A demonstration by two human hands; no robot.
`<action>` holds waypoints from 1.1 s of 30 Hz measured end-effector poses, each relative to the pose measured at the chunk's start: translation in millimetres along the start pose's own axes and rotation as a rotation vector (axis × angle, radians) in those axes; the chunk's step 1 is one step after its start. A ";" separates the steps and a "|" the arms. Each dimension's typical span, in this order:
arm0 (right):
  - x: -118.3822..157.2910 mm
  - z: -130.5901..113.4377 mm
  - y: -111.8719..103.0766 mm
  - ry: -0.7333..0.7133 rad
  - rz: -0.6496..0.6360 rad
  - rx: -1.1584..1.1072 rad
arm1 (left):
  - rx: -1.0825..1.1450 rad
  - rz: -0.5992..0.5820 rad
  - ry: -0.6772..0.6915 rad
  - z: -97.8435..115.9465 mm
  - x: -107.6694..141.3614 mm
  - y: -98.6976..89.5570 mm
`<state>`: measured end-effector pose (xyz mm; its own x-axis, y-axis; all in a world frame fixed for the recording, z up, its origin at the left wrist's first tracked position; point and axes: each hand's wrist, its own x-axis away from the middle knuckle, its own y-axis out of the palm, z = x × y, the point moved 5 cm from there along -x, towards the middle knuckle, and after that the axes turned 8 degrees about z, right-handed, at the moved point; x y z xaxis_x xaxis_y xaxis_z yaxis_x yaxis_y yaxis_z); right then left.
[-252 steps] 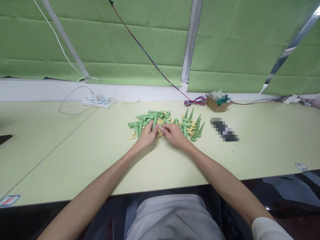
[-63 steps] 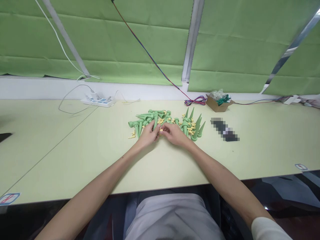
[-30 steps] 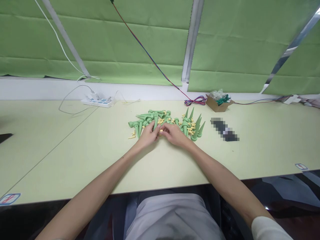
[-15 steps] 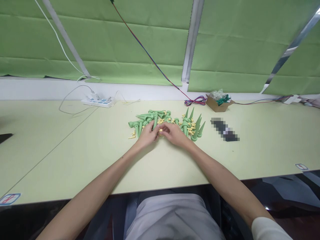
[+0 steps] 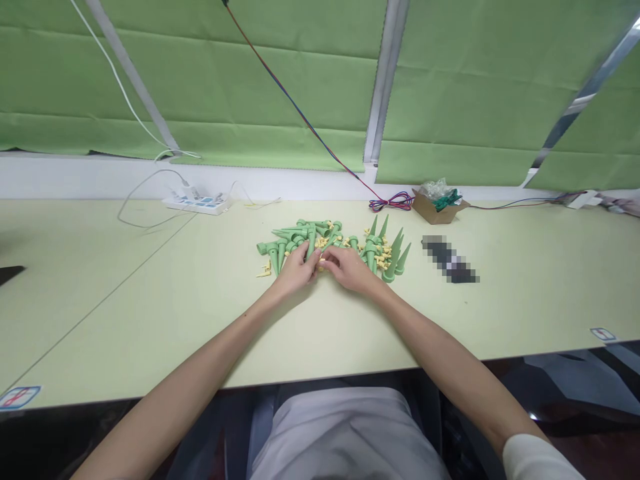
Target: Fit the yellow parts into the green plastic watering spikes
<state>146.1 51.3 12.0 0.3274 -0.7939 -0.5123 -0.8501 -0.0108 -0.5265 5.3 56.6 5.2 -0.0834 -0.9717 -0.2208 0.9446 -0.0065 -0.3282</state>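
Note:
My left hand (image 5: 297,270) is closed round a green plastic plant watering spike (image 5: 311,241), whose upper part stands out above the fingers. Close against it, my right hand (image 5: 349,268) pinches a small yellow valve piece (image 5: 321,264) where the two hands meet. The fingers partly cover that yellow piece, so how it joins the spike cannot be seen. Behind and beside both hands lies a pile of green spikes (image 5: 277,257) mixed with small yellow valves (image 5: 384,255). More spikes (image 5: 395,252) stand point-up at the right of the pile.
A white power strip (image 5: 196,203) with cables sits at the back left. Toward the back right are a coiled red-and-blue wire (image 5: 395,201) and a small cardboard box (image 5: 436,212) with clear and green plastic. Right of the pile lies a dark pixelated object (image 5: 450,260).
My right hand's fingers have shifted very slightly at the yellow valve piece. My left hand and the pile look the same.

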 end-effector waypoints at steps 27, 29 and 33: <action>0.8 -1.6 -0.4 0.010 -0.011 -0.006 | 0.026 0.000 -0.025 1.2 0.5 -0.5; 0.7 -1.9 -0.6 0.008 -0.012 0.009 | 0.027 0.000 -0.022 1.4 0.5 -0.6; 0.3 -2.4 -0.7 0.002 -0.012 0.019 | 0.015 -0.001 -0.006 1.5 0.5 -0.6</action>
<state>145.9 49.5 13.8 0.3362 -0.7951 -0.5047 -0.8383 -0.0085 -0.5451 5.2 55.7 6.6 -0.0822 -0.9732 -0.2146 0.9491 -0.0107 -0.3147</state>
